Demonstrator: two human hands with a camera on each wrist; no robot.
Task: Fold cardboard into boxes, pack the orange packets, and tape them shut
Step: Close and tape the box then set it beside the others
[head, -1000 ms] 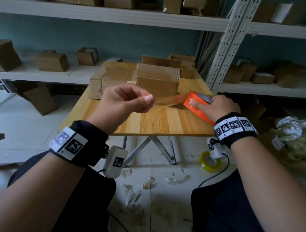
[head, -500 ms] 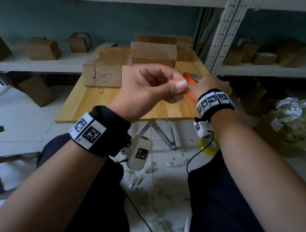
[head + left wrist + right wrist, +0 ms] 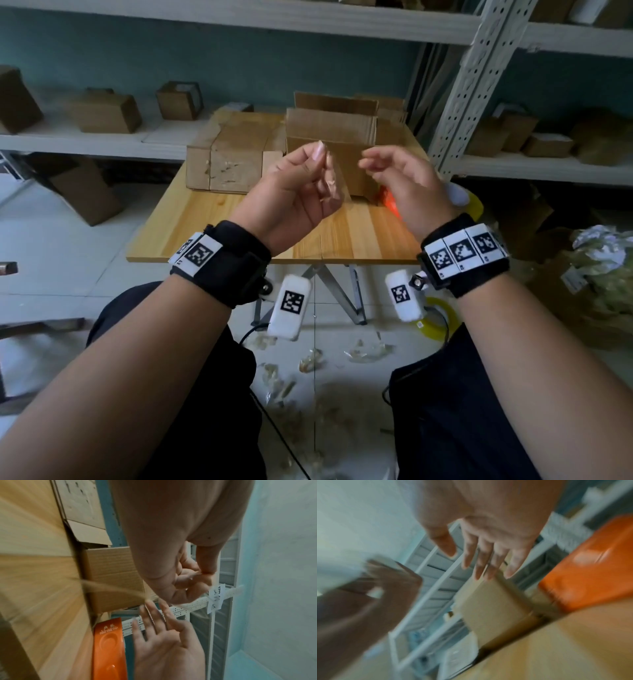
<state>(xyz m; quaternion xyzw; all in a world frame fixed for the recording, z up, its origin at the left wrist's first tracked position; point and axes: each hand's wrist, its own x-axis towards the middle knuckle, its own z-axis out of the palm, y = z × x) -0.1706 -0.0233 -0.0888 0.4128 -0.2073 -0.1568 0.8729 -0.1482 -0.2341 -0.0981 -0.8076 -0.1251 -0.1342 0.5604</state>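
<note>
Our left hand (image 3: 301, 192) has a strip of clear tape (image 3: 334, 183) pinched in its grip, right hand (image 3: 407, 181) hangs loose with nothing, and the open-topped cardboard box (image 3: 330, 137) sits on the bench (image 3: 191, 222) behind them, orange tape dispenser (image 3: 109, 651) alongside, insides not visible.

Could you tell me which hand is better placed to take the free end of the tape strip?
Right. The left hand already pinches the tape strip, while the right hand is empty, fingers relaxed, just beside it.

Matt cardboard box (image 3: 330, 137), grained wooden table (image 3: 205, 219), glossy orange dispenser (image 3: 109, 650)
</note>
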